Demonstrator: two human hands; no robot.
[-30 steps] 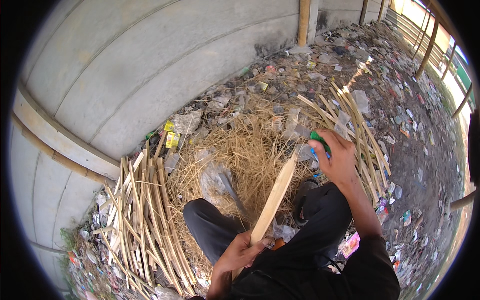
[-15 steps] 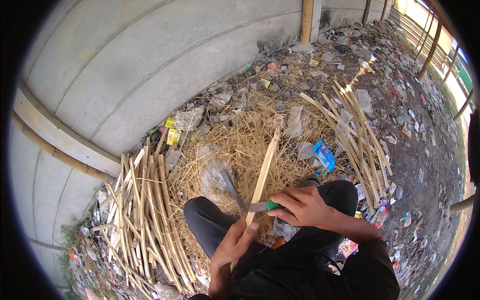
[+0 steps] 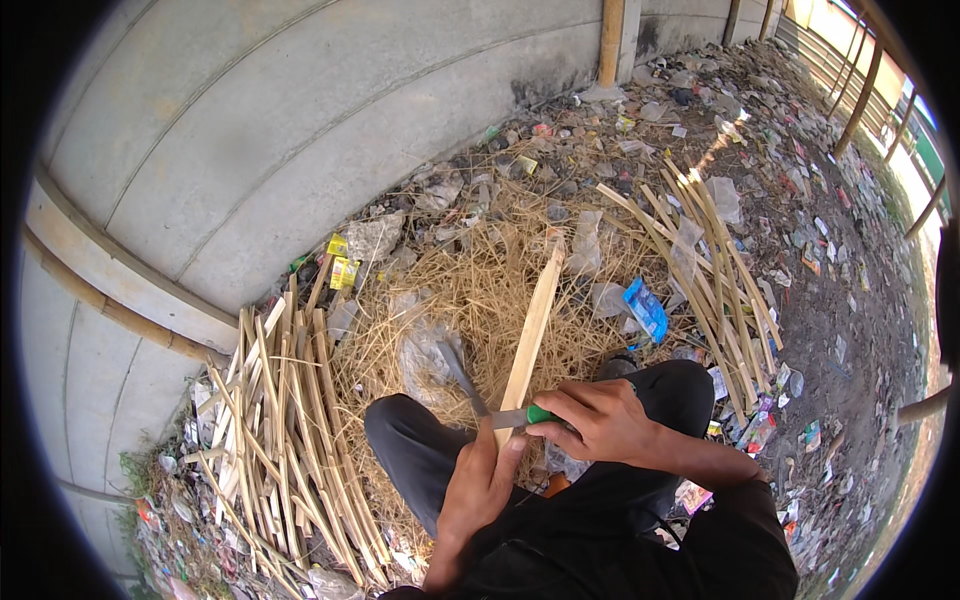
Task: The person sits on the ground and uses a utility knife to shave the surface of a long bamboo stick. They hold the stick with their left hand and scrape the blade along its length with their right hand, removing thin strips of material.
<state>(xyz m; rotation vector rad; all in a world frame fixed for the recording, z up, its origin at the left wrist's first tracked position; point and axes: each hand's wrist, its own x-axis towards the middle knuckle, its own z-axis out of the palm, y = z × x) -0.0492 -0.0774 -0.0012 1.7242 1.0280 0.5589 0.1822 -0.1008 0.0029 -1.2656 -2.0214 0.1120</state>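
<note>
As knife [image 3: 516,418] crosses slat [image 3: 533,325], blue packet [image 3: 646,310] beyond, contents hidden

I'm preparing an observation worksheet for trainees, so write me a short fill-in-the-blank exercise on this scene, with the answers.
1. The right hand holds a knife with a ____-coloured handle.
2. The left hand grips a pale strip, and the knife's metal ____ lies across it.
3. The larger pile of strips lies on the person's ____ side.
4. The packet to the right of the gripped strip is mainly ____ in colour.

Missing words: green; blade; left; blue.
</note>
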